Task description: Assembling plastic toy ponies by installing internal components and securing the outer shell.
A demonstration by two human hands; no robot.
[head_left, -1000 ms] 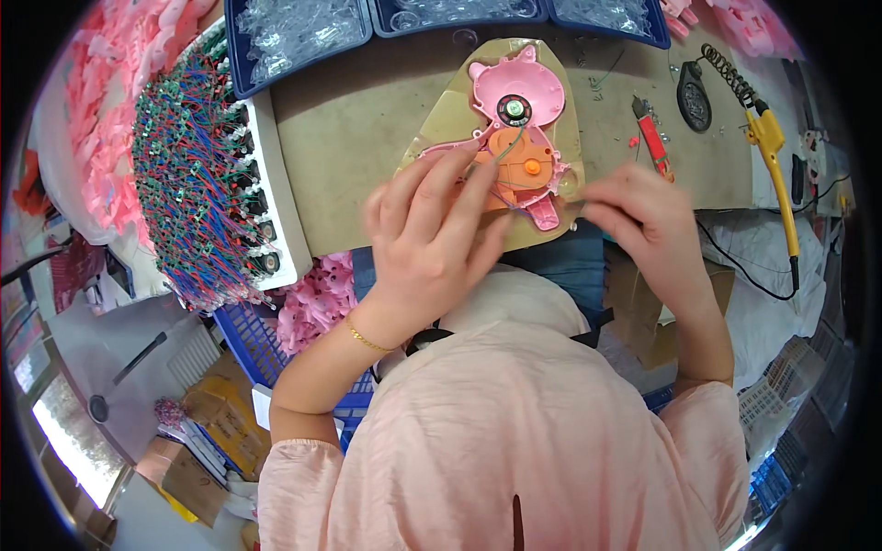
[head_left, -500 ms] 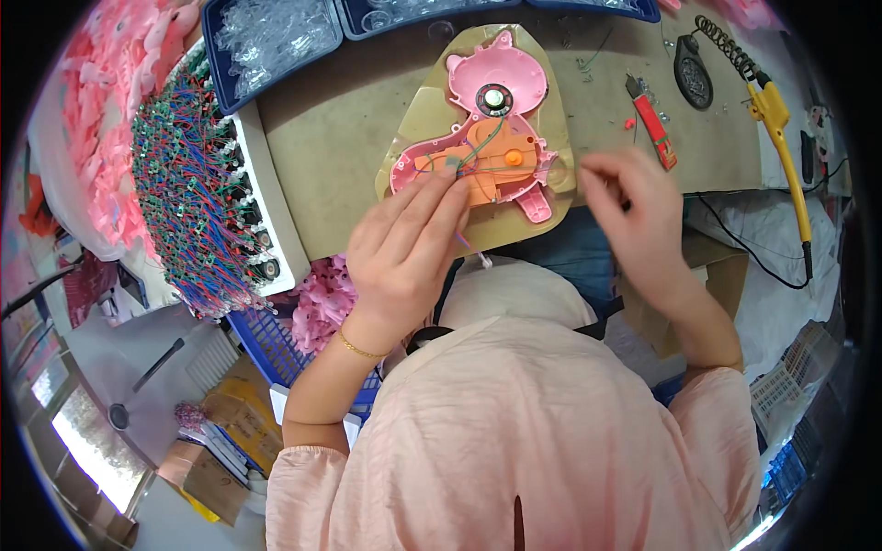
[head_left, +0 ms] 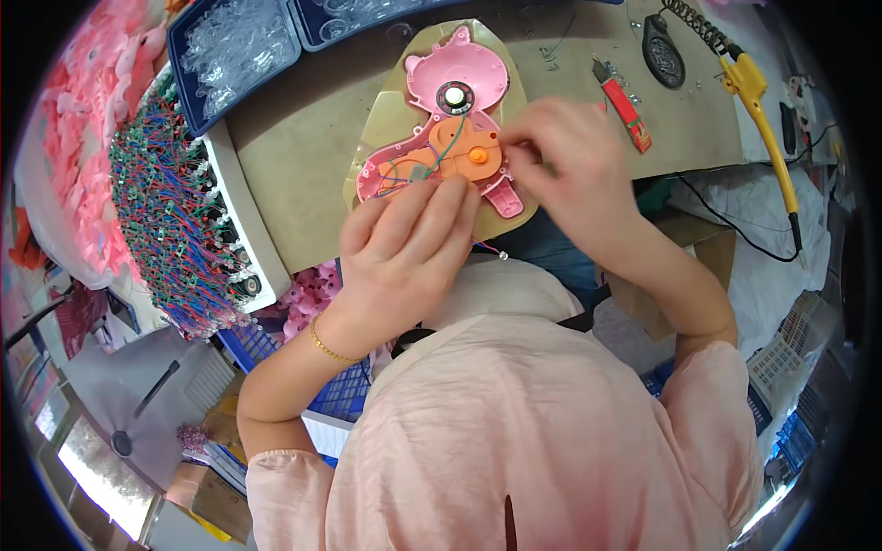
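A pink plastic toy half-shell (head_left: pixel 457 73) lies open side up on a yellowish, see-through holder (head_left: pixel 381 119). Inside it sit a round black speaker (head_left: pixel 455 97) and an orange gearbox (head_left: pixel 459 138), with thin wires across them. My left hand (head_left: pixel 404 248) bends over the shell's near edge, fingers together, tips against the gearbox; its thumb is hidden. A thin wire with a small pale end (head_left: pixel 503 255) sticks out beside those fingertips. At the shell's right edge, my right hand (head_left: pixel 579 170) is closed in a pinch; what it holds, if anything, cannot be made out.
To the left, a white tray (head_left: pixel 246 216) bears a heap of wired circuit boards. Blue bins (head_left: pixel 299 46) of clear plastic parts line the back. A red cutter (head_left: pixel 627 115) and a yellow soldering iron (head_left: pixel 753 87) are at right. Below the table edge stands a blue basket (head_left: pixel 344 390).
My right hand has moved left to the shell's edge. My left fingers have drawn back and curled over the near edge, showing more of the gearbox. The whole view has shifted slightly.
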